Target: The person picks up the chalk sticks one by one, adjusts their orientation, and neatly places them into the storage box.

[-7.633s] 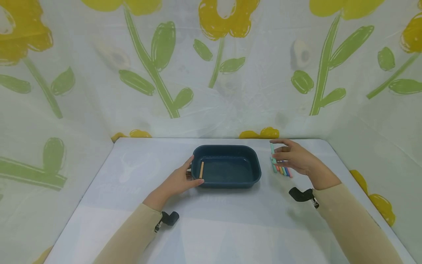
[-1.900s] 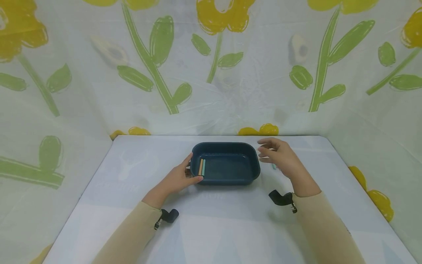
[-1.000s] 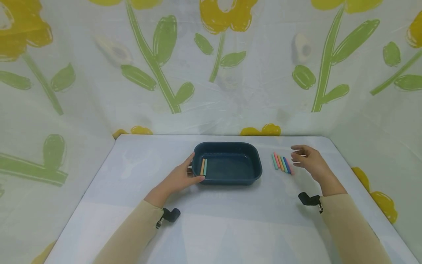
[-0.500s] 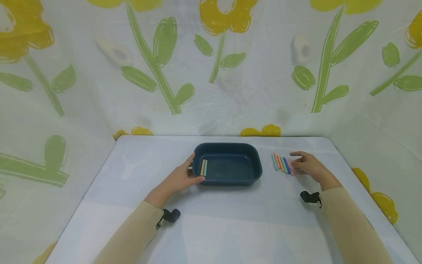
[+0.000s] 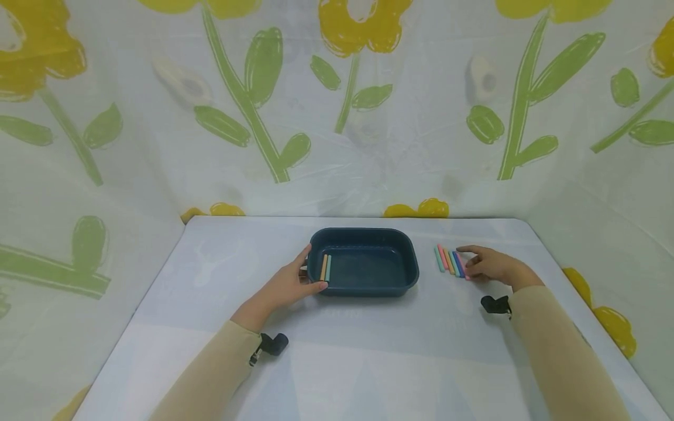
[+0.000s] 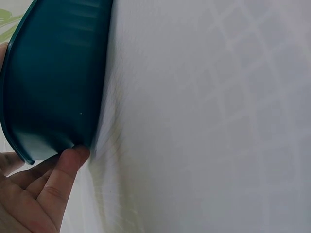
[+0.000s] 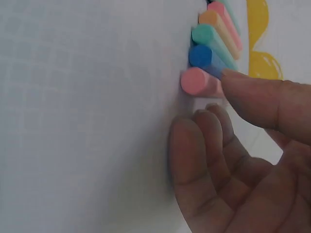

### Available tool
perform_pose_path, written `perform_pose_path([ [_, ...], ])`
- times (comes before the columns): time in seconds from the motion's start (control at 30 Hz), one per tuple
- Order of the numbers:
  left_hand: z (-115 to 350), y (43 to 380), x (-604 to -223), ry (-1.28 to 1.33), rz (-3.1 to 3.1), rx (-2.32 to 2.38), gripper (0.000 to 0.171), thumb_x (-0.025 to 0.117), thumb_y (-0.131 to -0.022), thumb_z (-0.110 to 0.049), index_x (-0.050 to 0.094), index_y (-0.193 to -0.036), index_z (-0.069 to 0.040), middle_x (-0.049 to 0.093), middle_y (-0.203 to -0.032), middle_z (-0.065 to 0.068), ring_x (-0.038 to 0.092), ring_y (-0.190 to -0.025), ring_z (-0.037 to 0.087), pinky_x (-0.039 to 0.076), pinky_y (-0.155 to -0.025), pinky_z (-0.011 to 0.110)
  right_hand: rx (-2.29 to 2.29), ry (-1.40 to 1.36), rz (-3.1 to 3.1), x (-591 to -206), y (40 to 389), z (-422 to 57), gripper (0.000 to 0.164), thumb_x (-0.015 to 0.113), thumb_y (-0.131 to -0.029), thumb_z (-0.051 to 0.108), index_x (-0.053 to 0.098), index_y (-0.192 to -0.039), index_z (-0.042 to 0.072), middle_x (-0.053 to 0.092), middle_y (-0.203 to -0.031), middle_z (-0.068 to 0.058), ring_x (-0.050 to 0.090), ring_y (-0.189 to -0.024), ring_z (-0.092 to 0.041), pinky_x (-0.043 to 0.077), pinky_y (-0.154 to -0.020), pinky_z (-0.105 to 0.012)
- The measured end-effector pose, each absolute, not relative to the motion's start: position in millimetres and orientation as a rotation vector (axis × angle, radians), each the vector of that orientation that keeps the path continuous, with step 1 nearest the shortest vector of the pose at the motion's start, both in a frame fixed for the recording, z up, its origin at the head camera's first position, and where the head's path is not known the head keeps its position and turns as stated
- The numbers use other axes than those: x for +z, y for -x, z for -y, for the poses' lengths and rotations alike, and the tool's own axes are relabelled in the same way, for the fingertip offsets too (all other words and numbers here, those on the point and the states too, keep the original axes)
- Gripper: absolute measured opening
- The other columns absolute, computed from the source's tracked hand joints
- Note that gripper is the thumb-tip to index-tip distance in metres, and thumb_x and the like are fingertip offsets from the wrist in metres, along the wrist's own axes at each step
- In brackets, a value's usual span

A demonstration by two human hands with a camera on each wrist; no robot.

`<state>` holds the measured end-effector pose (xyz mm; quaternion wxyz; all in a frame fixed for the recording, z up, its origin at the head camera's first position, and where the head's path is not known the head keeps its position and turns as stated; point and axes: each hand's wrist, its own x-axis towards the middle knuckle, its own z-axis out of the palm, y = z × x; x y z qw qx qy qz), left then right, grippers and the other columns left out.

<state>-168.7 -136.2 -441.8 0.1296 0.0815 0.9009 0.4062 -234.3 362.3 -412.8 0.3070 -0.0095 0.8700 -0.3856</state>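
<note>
Dish, dark blue: one [image 5: 363, 290], standing on the table [image 5: 337, 362] near mid-width, closer to the far edge than the near one.

Sticks inside it: two, side by side along its left end, one orange [image 5: 323, 267] and one green [image 5: 328, 268].

Sticks on the table: six, in a slanting row between the dish and the right edge, toward the far right corner. Order from the dish outward: outer green [image 5: 439, 259], inner pink [image 7: 218, 10], second orange [image 7: 214, 22], second green [image 7: 206, 36], blue [image 7: 200, 57], end pink [image 7: 195, 81].

Hands: two. Left hand [image 5: 281, 286] holds the dish by its left end, thumb over the rim at the near left corner, other fingers round the outer wall; forearm slants in from the near edge.

Right hand [image 5: 489, 266] low over the table beside the end pink, fingers pointing left and bent, parted with a gap. One digit overlaps the end pink in the wrist view; contact cannot be told. Nothing lifted. Forearm slants in from the near right.

Sleeves: two, beige [image 5: 563, 351].
</note>
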Motion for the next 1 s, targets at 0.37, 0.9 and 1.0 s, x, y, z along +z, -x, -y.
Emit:
perform_pose_path([
  [0.37, 137.1, 167.0, -438.6, -0.234, -2.619, 1.186, 0.109, 0.077, -0.083, -0.054, 0.010, -0.163, -0.023, 0.051, -0.146, 0.017, 0.058, -0.127, 0.028, 0.043, -0.106, 0.050, -0.851, 0.042, -2.361, -413.0, 240.3, -361.1, 0.080, 0.073, -0.089, 0.010, 0.026, -0.154, 0.003, 0.049, -0.124, -0.023, 0.048, -0.108, -0.034, 0.042, -0.094, -0.051],
  [0.9, 135.8, 168.0, -441.2, -0.238, -2.626, 1.189, 0.107, 0.077, -0.084, -0.053, 0.011, -0.163, -0.022, 0.051, -0.146, 0.017, 0.058, -0.126, 0.028, 0.043, -0.107, 0.050, -1.145, 0.090, -2.401, -414.4, 217.6, -356.1, 0.066, 0.064, -0.096, 0.004, 0.026, -0.150, 0.000, 0.051, -0.117, -0.024, 0.059, -0.093, -0.024, 0.053, -0.080, -0.033],
  [1.0, 135.7, 167.8, -440.9, -0.235, -2.624, 1.188, 0.108, 0.077, -0.083, -0.054, 0.011, -0.163, -0.023, 0.052, -0.146, 0.017, 0.058, -0.127, 0.027, 0.043, -0.107, 0.050, -1.227, 0.051, -2.376, -411.1, 215.2, -354.1, 0.069, 0.062, -0.097, 0.003, 0.022, -0.153, 0.000, 0.047, -0.123, -0.027, 0.060, -0.095, -0.025, 0.057, -0.082, -0.032],
])
